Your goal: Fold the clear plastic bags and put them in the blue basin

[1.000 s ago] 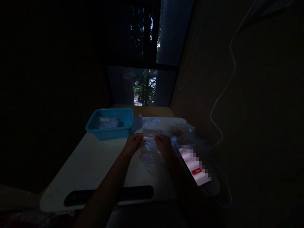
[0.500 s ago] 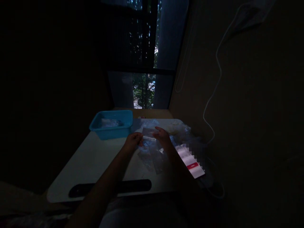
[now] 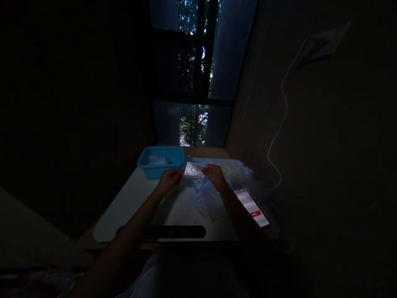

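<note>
A small clear plastic bag (image 3: 194,170) is stretched between my two hands above the table. My left hand (image 3: 171,180) pinches its left edge with closed fingers. At its right edge, my right hand (image 3: 214,174) grips it between thumb and fingers. Light glints off the bag's surface. Under and beyond my hands lie more crumpled clear plastic bags (image 3: 214,203), dim and hard to separate. A blue plastic basin (image 3: 159,171) stands behind my left hand, with some clear plastic inside.
On the white table (image 3: 124,207), a lit phone (image 3: 252,207) lies beside my right forearm. A long black strip (image 3: 176,231) runs along the near edge. A white cable (image 3: 283,99) hangs down the right wall. The window (image 3: 194,124) is behind the table.
The bag is now held flatter and tilted, catching more light. My right hand's fingers have closed further on its edge. The whole view has shifted, moving the basin rightward in the picture.
</note>
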### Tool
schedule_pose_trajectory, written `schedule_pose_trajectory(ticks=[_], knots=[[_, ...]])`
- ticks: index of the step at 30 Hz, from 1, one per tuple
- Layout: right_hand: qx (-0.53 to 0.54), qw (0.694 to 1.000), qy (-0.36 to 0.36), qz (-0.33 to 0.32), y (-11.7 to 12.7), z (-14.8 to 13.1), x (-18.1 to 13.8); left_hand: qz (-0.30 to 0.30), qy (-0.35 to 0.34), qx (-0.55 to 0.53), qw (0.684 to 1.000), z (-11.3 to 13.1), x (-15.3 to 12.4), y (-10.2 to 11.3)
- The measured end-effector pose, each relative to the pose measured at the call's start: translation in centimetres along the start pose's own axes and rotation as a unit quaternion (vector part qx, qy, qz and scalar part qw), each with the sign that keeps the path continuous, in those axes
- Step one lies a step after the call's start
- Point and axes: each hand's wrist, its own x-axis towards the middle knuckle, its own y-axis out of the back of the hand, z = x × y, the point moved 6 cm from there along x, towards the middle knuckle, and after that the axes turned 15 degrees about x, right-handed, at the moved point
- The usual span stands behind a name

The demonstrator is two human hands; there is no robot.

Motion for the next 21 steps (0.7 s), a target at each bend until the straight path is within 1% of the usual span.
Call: schedule_pose_trajectory(ticks=[3, 6, 9, 12, 14, 17, 19, 21], knots=[[-0.002, 1.0, 0.009, 0.011, -0.6, -1.4, 0.8, 0.04, -0.014, 0.009, 0.999, 0.9, -0.3, 2.7], [0.016, 1.0, -0.014, 0.022, -0.9, -2.3, 1.7, 0.123, -0.034, 0.032, 0.991, 1.8, -0.3, 6.5], [0.098, 0.992, -0.07, 0.024, -1.3, -2.5, 2.2, 0.21, -0.036, 0.093, 0.972, 1.7, 0.1, 10.4], [0.195, 0.972, -0.128, 0.034, -2.1, -2.2, 2.5, 0.266, -0.042, 0.175, 0.947, 0.7, 0.9, 13.2], [0.216, 0.965, -0.138, 0.046, -2.7, -2.2, 2.8, 0.289, -0.042, 0.207, 0.934, -0.3, 1.5, 14.2], [0.217, 0.966, -0.126, 0.054, -4.1, -2.3, 3.7, 0.301, -0.007, 0.229, 0.926, -1.9, 2.4, 14.9], [0.221, 0.965, -0.128, 0.048, -5.6, -2.3, 4.5, 0.305, 0.024, 0.218, 0.927, -2.9, 2.8, 15.0], [0.221, 0.964, -0.142, 0.041, -7.3, -2.2, 5.3, 0.297, 0.051, 0.185, 0.935, -3.8, 3.2, 14.9]])
